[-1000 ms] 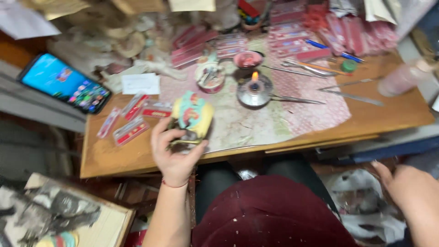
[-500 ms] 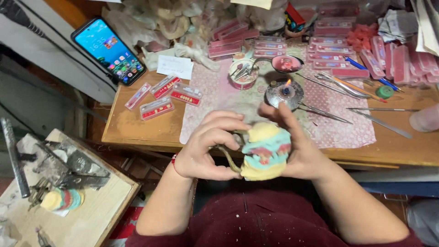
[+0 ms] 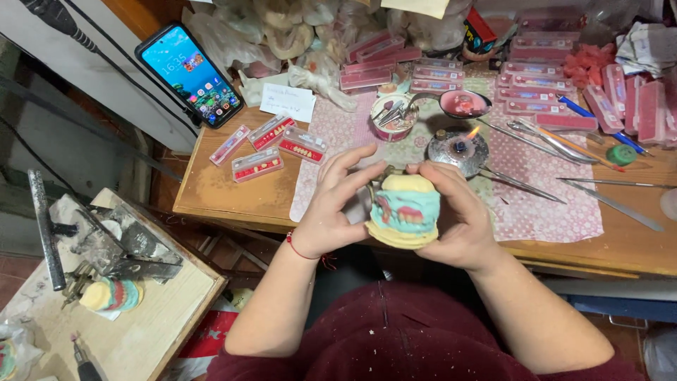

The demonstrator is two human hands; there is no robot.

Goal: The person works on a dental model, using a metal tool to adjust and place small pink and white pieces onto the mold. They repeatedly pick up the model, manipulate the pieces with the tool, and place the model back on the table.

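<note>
Both hands hold a dental cast (image 3: 404,210) up in front of the chest, just off the near edge of the desk (image 3: 211,190). It is a yellow-and-teal plaster block with pink gum wax and a row of small teeth facing the person. The left hand (image 3: 331,208) cups its left side, fingers (image 3: 350,164) half curled, thumb and forefinger reaching toward the top. The right hand (image 3: 458,219) wraps the right side and underside more fully, fingers closed round the block and carrying most of its weight. A metal part seems to stick out behind the top of the cast, perhaps a hinge frame, though the hands hide most of it.

Right behind the cast, on the pink patterned cloth (image 3: 550,204), a small spirit lamp (image 3: 458,149) burns with an open flame. That looks like the main hazard: the knuckles sit close to it, and a push forward could singe skin or soften the wax. Long steel instruments (image 3: 525,185) lie fanned out beside the lamp, easy to catch with a wrist. The cast hangs over the lap, not the desk, so a loosened grip would likely drop it to the floor. A phone (image 3: 189,74) leans at the far left corner, and trays of spare teeth (image 3: 257,164) lie near it.
</note>
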